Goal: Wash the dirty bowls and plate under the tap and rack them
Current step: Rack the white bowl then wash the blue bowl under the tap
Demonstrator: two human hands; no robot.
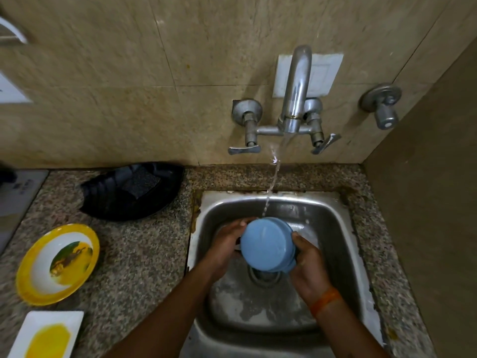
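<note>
A smooth pale-blue round plastic bowl (267, 245) is held tipped on its side over the dull stainless-steel sink (333, 228), base toward the camera, under the thin stream from the chrome wall tap (295, 94). The left hand (227, 248) and right hand (308, 267) clasp its opposite sides with curled fingers. Its inside is hidden. On the speckled granite counter (144, 254) sits a yellow-rimmed stained round dish (58, 263).

Both hands (227, 244) gripping blue bowl (268, 244), apparently under tap stream (271, 182)

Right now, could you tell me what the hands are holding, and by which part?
Both hold the blue bowl over the sink: left hand and right hand grip its opposite sides.
</note>
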